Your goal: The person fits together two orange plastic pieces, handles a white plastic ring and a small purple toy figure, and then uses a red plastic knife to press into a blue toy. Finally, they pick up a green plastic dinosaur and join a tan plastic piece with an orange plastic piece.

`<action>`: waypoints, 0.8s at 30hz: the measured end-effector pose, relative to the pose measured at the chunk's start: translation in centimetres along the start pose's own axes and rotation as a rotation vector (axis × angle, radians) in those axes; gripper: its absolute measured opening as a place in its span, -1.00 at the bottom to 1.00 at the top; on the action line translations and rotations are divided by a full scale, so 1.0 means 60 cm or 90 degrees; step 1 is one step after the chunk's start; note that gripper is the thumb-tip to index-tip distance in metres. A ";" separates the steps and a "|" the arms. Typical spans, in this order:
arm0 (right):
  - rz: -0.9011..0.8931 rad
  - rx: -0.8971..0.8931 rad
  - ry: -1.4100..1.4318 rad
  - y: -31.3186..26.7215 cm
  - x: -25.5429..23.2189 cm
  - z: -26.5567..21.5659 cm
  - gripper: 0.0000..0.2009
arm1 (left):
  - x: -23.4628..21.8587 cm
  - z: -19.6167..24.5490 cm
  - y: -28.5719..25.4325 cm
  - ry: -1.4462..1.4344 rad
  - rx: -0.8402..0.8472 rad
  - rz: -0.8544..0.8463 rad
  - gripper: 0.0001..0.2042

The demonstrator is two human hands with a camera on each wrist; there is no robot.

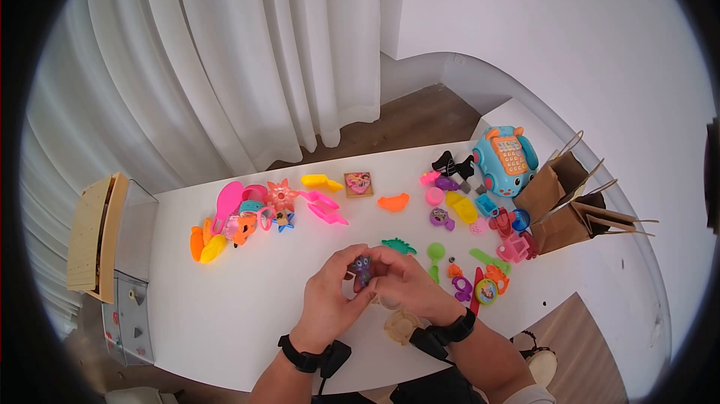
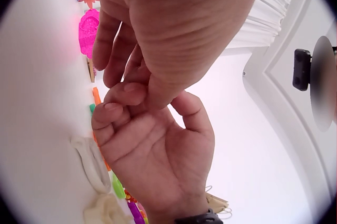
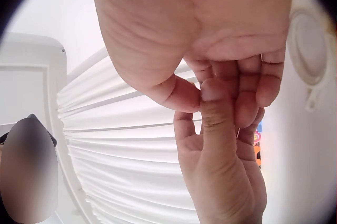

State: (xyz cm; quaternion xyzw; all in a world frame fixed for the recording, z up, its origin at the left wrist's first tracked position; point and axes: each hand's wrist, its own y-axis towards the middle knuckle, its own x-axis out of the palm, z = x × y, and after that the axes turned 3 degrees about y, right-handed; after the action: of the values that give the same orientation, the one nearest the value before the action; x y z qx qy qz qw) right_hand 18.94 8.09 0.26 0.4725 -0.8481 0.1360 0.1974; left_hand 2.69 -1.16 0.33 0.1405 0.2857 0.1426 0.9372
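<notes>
A small purple toy figure with big pale eyes is held upright between both hands, over the near middle of the white table. My left hand pinches it from the left, thumb in front. From the other side my right hand has its curled fingers and thumb on it as well. In both wrist views the fingertips meet and hide the figure. Beneath the right hand lies a beige toy piece. Just beyond the hands is a green dinosaur-shaped toy.
Bright toys, among them a pink paddle and a pink scoop, cluster at the left. More lie at the right, with a blue toy phone and brown paper bags behind. A wooden-topped clear box stands at the left end.
</notes>
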 end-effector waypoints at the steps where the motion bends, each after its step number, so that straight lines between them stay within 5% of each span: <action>1: 0.010 0.011 -0.009 -0.001 0.003 -0.004 -0.51 | -0.001 0.002 0.000 0.002 -0.010 -0.003 -0.33; 24: 0.025 -0.008 -0.047 0.000 -0.004 0.006 -0.55 | 0.000 0.006 0.001 0.007 -0.002 0.007 -0.34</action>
State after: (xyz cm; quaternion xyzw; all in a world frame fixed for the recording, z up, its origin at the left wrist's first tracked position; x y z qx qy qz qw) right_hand 18.96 8.15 -0.16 0.4593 -0.8647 0.1171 0.1662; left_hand 2.89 -1.14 0.62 0.1395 0.2901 0.1489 0.9350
